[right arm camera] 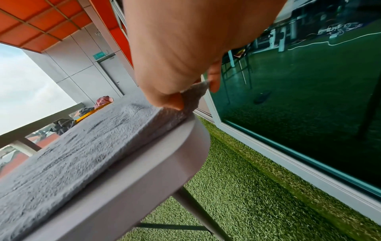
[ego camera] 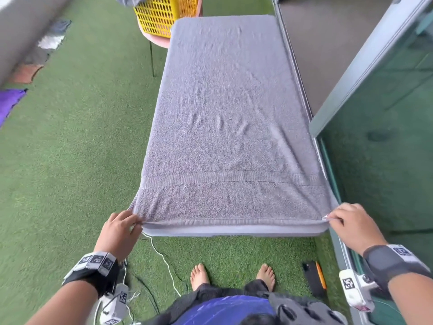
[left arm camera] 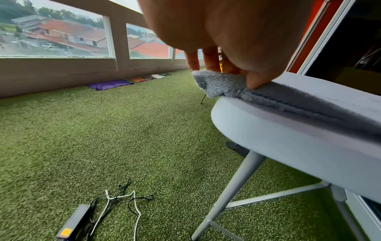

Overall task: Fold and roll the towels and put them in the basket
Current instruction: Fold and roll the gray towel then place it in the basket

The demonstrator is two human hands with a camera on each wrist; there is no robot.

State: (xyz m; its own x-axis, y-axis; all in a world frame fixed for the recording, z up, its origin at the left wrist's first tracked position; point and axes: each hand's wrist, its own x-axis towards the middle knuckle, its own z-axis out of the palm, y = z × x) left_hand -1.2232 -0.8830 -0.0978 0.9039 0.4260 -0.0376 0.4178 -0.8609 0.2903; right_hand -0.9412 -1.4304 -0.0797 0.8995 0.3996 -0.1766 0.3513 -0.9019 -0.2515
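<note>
**A:** Wide grey terry towel (ego camera: 229,113) spread flat along the long pale grey plastic desk (ego camera: 234,231), covering nearly all of the top. What are the hands doing?

**B:** Left hand (ego camera: 119,231) is at the near left corner, and the left wrist view shows it well: thumb and fingers (left arm camera: 256,81) pinching the towel's corner, lifted a little off the desk's rounded edge. Right hand (ego camera: 351,225) mirrors it at the near right corner, fingers (right arm camera: 214,79) and thumb clamped on that corner just above the desk edge.

**A:** So both hands are grasping the towel, one corner each, near hem drawn straight between them.

**B:** Right. The rest of the cloth lies on the desk, with a few small wrinkles around the middle and a woven band running across near the person.

**A:** And the basket?

**B:** Yellow plastic lattice basket (ego camera: 164,12) beyond the far left corner of the desk, sitting on a pink chair (ego camera: 157,39). Dark grey cloth (ego camera: 130,0) hangs over its rim.

**A:** Around the feet?

**B:** Green artificial turf floor (ego camera: 70,148). A black phone (ego camera: 312,279) lies beside an orange pen (ego camera: 321,275) by the right foot, and a white cable (ego camera: 161,254) trails at the left. Folded cloths (ego camera: 28,71) line the far left wall, with a purple one (ego camera: 10,102) nearest.
</note>
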